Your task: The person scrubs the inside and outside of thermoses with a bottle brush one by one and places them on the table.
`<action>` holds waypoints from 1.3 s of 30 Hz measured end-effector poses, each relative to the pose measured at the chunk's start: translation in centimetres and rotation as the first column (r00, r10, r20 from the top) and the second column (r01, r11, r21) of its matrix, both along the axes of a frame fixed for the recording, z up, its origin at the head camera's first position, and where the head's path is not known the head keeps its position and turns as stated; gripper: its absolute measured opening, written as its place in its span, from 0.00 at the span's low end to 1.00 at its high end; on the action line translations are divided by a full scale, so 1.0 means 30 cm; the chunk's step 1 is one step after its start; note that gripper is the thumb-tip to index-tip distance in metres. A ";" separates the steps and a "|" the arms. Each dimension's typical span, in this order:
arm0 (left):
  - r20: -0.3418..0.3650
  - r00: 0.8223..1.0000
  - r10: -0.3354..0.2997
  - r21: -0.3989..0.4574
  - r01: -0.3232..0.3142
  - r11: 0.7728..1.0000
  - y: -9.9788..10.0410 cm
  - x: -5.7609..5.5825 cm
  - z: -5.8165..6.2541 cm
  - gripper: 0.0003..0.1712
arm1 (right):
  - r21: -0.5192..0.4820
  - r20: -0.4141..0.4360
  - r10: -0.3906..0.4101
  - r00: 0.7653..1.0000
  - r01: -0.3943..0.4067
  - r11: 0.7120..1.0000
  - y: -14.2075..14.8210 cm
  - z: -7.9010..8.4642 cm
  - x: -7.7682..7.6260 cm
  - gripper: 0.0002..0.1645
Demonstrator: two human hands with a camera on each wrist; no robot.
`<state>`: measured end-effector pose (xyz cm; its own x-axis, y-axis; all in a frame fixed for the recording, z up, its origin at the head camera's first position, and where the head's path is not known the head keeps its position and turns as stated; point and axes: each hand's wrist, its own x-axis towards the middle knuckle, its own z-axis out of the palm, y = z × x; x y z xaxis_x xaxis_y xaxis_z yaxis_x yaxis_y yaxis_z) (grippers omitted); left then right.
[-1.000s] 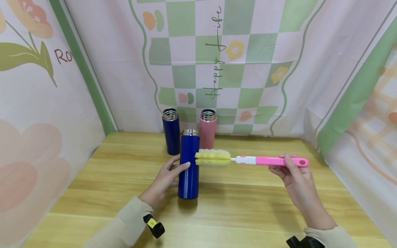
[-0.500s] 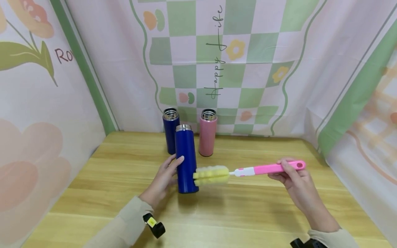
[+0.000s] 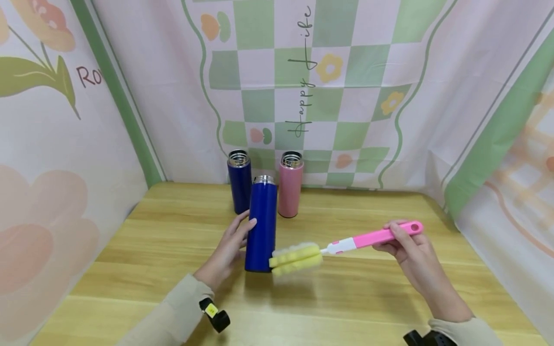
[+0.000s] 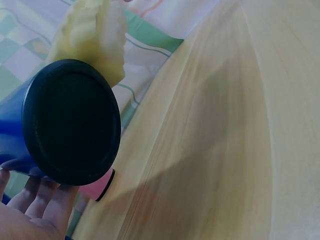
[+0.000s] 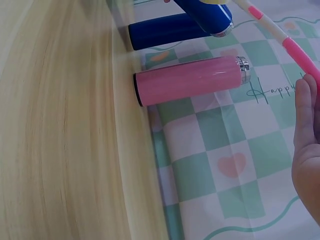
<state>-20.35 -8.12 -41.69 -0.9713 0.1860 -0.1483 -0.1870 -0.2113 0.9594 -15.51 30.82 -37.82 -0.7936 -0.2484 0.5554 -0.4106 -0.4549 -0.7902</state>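
My left hand grips a blue vacuum flask from its left side, lidless, its steel neck upward. The left wrist view looks onto its dark round base, held above the table. My right hand holds a bottle brush by its pink handle, thumb on top. The brush's yellow sponge head lies against the lower right side of the flask and points left. In the right wrist view the right hand shows only in part, at the right edge.
A dark blue flask and a pink flask stand without lids at the back of the wooden table. Behind them hangs a checked curtain, with more printed cloth at both sides.
The sponge head has moved down along the flask's right side, and the brush now slants downward to the left. The flask has risen slightly, tilting left and then back towards upright.
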 end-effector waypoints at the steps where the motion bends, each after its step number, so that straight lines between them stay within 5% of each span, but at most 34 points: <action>1: 0.001 1.000 -0.002 -0.004 0.002 1.000 0.000 0.000 -0.001 0.39 | -0.004 -0.002 -0.006 1.000 0.006 1.000 -0.002 0.000 -0.001 0.21; 21: 0.019 0.992 -0.124 -0.120 0.125 0.985 0.012 0.014 -0.003 0.38 | -0.090 0.019 -0.239 0.971 0.240 0.967 -0.005 0.025 -0.008 0.17; 28: 0.019 0.988 -0.156 -0.186 0.157 0.970 0.009 0.021 -0.011 0.47 | -0.188 0.001 -0.163 0.987 0.160 0.969 -0.011 0.022 -0.010 0.17; 39: 0.020 0.986 -0.165 -0.227 0.165 0.960 0.017 0.028 -0.015 0.54 | -0.176 0.036 -0.327 0.944 0.328 0.928 -0.019 0.033 -0.006 0.14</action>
<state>-19.50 -7.62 -42.15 -0.9298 0.3049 -0.2063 -0.2019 0.0463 0.9783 -15.70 30.26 -36.82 -0.8176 0.1279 0.5614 -0.5560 -0.4290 -0.7120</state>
